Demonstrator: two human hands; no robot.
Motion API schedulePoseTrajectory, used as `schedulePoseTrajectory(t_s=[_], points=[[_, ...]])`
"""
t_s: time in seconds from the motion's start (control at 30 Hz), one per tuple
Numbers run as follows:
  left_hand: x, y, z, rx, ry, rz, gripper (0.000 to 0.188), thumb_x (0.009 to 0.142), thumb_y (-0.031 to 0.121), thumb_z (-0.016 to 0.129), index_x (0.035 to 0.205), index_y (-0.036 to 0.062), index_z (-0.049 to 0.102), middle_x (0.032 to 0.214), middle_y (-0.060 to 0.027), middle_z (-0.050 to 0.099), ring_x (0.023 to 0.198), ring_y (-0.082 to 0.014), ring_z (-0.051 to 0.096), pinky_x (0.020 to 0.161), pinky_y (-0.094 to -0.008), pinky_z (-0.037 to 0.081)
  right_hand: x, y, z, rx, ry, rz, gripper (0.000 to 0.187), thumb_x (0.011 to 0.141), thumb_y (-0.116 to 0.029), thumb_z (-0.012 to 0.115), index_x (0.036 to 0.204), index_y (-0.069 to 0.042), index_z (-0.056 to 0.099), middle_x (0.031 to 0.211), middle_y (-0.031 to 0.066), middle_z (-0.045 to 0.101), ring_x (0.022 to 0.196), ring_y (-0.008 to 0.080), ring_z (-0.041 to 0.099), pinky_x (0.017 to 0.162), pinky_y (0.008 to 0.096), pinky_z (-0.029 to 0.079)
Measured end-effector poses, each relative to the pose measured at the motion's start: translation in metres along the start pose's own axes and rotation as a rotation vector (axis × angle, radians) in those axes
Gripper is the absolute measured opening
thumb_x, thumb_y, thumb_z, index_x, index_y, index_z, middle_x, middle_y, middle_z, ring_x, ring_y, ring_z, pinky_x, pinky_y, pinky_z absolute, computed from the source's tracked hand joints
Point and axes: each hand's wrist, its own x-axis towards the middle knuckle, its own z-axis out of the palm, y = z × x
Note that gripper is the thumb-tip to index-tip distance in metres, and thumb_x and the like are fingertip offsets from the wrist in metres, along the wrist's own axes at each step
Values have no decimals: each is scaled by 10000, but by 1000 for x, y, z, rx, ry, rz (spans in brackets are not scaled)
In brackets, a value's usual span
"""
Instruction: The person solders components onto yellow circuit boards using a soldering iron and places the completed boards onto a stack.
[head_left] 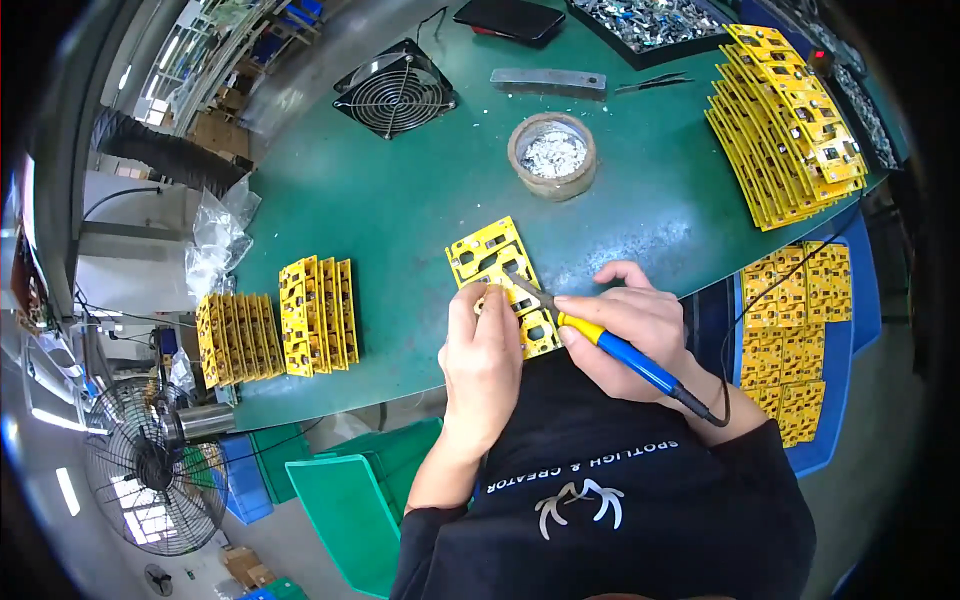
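Right hand (635, 325)'s wrapped around a soldering iron (640, 365), tip over the yellow board (487, 240) on the bench (400, 210), right between the hands. Left hand (480, 345) has its fingers bunched on that board, can't tell if they're pinching anything. Bowl (553, 183) of whitish bits straight ahead of the hands, more boards (318, 315) off left, a bigger stack (780, 130) ahead and right.
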Motion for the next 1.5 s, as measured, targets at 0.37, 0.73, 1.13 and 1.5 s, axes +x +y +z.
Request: schedulePoseTrajectory(t_s=[0.37, 0.73, 1.13, 1.5], points=[[0, 0, 2, -13, 4, 8, 131, 941, 11, 739, 1067, -24, 738, 1103, -153, 695, 838, -324, 738, 681, -398, 609, 0, 3, 2, 21, -23, 33, 305, 767, -36, 836, 1067, -33, 780, 692, 58, 700, 588, 204, 676, 829, 402, 556], [0, 3, -1, 18, -37, -15, 150, 952, 21, 725, 1096, -19, 739, 1155, -181, 673, 844, -335, 742, 676, -407, 608, 0, 2, 3, 31, -39, 23, 300, 766, -32, 833, 1061, -24, 775, 752, 85, 745, 618, 209, 708, 849, 411, 554], [2, 1, -15, 70, -331, -72, 489, 924, -88, 622, 1408, -57, 560, 1381, -325, 483, 880, -468, 737, 698, -495, 635, 3, -2, 4, 5, -51, 31, 293, 762, -26, 827, 1050, -19, 775, 737, 85, 740, 605, 214, 704, 882, 436, 573], [-6, -3, -8, 54, -296, -82, 543, 901, -111, 619, 1434, -58, 530, 1306, -288, 524, 889, -449, 732, 702, -498, 626, 18, 16, -17, -203, 185, 51, 315, 823, -32, 826, 1132, 3, 779, 853, 125, 773, 700, 247, 723, 864, 397, 559]])
